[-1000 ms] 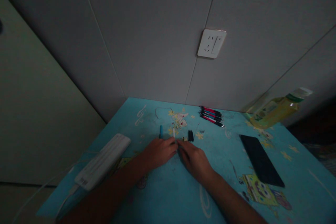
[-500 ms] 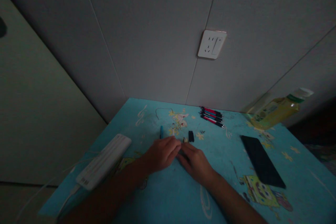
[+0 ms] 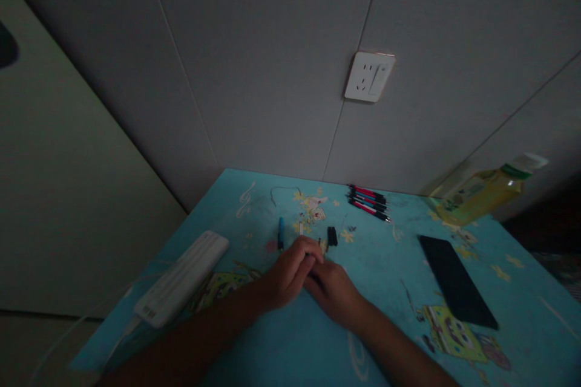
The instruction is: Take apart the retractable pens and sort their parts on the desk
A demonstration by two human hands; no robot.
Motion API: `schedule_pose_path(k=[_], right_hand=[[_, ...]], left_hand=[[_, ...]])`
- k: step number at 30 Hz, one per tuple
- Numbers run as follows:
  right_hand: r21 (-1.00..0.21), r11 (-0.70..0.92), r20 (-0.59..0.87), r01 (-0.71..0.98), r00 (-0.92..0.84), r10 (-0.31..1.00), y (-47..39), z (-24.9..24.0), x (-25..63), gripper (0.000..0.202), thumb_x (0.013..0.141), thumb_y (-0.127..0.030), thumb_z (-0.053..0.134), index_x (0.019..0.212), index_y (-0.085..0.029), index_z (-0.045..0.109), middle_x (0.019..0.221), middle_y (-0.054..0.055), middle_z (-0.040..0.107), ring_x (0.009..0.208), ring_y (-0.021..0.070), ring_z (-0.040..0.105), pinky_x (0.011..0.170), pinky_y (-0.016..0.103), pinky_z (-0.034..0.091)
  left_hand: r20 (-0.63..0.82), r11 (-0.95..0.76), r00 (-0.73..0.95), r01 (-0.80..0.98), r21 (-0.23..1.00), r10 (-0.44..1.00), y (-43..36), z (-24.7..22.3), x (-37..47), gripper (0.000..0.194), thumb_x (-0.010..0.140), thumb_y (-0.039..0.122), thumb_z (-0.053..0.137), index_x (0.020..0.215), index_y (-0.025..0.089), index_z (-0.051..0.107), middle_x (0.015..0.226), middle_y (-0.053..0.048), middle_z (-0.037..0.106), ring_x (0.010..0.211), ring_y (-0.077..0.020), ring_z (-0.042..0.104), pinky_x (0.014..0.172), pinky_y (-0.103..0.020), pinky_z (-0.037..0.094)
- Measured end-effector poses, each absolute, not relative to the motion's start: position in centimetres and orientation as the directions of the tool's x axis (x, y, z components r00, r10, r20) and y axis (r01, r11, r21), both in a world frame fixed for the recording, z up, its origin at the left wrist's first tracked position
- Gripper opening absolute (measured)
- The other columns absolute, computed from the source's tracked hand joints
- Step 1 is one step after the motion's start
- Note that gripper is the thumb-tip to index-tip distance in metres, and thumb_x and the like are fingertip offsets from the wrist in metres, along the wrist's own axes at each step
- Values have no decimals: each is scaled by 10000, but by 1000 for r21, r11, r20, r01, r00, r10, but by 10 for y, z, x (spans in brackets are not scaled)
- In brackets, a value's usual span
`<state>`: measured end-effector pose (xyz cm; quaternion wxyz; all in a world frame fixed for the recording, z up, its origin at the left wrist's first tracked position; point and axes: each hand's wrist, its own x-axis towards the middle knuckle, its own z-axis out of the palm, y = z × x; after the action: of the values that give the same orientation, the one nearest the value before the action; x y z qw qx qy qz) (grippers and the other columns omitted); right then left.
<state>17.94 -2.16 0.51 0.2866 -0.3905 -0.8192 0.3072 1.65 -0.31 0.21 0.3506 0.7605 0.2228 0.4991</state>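
Note:
My left hand (image 3: pixel 294 269) and my right hand (image 3: pixel 333 290) meet over the middle of the blue table. Both have their fingers curled and pressed together, the left fingers lapping over the right. Whatever lies between them is hidden. Just beyond my left hand are a blue pen barrel (image 3: pixel 281 233) with a dark end and a thin whitish tube (image 3: pixel 301 228), its near end covered by the hand. Past my right hand lie small black parts (image 3: pixel 332 236), side by side.
Several red, blue and black pens (image 3: pixel 368 202) lie in a row near the wall. A white power strip (image 3: pixel 184 281) with a cable is at left. At right are a dark flat case (image 3: pixel 456 281) and a bottle of yellow liquid (image 3: pixel 483 196). A socket (image 3: pixel 370 77) is on the wall.
My left hand has shifted slightly right and closed further over my right hand's fingertips. More of the blue pen barrel shows. The view has moved a little.

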Motion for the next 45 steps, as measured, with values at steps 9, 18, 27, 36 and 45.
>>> schedule_pose_path(k=[9, 18, 27, 36, 45], right_hand=[[-843, 310, 237, 439, -214, 948, -11, 17, 201, 253, 980, -374, 487, 982, -190, 661, 803, 28, 682, 693, 155, 609, 644, 253, 471], [-959, 126, 112, 253, -70, 991, -3, 14, 208, 347, 918, -459, 584, 754, -154, 615, 582, -33, 506, 530, 101, 447, 504, 217, 346], [-975, 133, 133, 176, -14, 991, -5, 20, 207, 352, 920, -473, 567, 750, -166, 596, 598, -31, 507, 508, 98, 433, 470, 217, 330], [-939, 191, 211, 285, 42, 977, -6, 18, 209, 317, 943, -456, 527, 818, -178, 613, 653, -13, 554, 544, 118, 482, 510, 231, 377], [-691, 366, 454, 623, -20, 891, -9, 18, 218, 215, 927, -376, 562, 895, -186, 657, 687, 7, 611, 575, 140, 523, 581, 260, 419]], left_hand=[[411, -453, 190, 375, 809, 892, 11, 6, 10, 241, 990, 304, 447, 1139, 199, 604, 1052, -67, 665, 984, -185, 614, 891, -325, 488], [283, -483, 453, 422, 767, 846, 8, -3, 16, 203, 975, 284, 514, 1089, 196, 657, 990, -42, 691, 928, -180, 641, 858, -307, 488], [241, -433, 442, 407, 804, 864, 7, 1, 18, 173, 934, 301, 584, 995, 171, 682, 856, -22, 694, 778, -159, 634, 712, -259, 471], [321, -566, 475, 577, 589, 819, 15, 4, 6, 179, 978, 243, 495, 999, 190, 665, 931, -38, 683, 875, -173, 630, 836, -310, 492], [182, -738, 717, 636, 224, 673, 59, 11, -54, 290, 867, 38, 494, 1076, 183, 634, 1146, -59, 625, 1077, -203, 546, 957, -349, 458]])
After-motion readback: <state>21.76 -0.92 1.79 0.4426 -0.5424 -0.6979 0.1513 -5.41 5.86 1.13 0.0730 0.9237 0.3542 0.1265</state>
